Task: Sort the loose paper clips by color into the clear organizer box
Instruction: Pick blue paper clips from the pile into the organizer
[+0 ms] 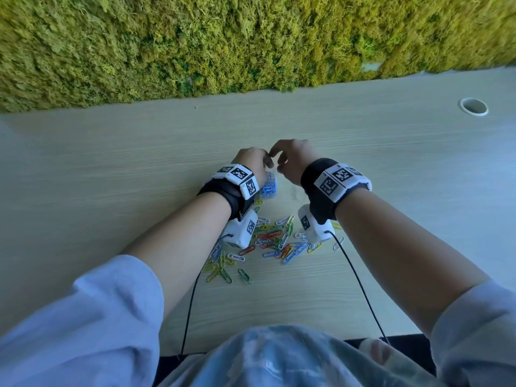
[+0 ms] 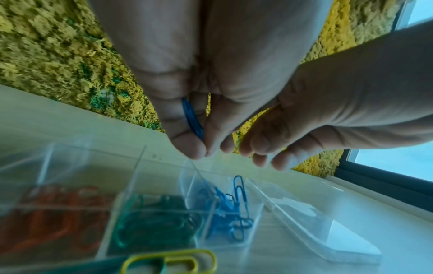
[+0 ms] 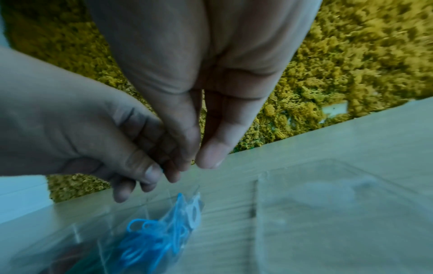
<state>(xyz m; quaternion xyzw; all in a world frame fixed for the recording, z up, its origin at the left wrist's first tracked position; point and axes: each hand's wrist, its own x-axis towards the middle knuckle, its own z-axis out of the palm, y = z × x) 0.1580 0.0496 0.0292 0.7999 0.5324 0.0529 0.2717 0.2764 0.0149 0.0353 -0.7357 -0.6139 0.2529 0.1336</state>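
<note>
Both hands meet above the clear organizer box. My left hand pinches blue paper clips between thumb and fingers, over the box's blue compartment. My right hand reaches in beside it with fairly straight fingers touching the left fingers; I see nothing between its thumb and finger. The box also holds green clips and orange-red clips in separate compartments. In the head view the hands hide most of the box. The loose mixed clips lie nearer me, under my wrists.
The box's clear lid lies open to the right. A yellow clip lies just in front of the box. A moss wall borders the desk's far edge, and a cable hole sits far right.
</note>
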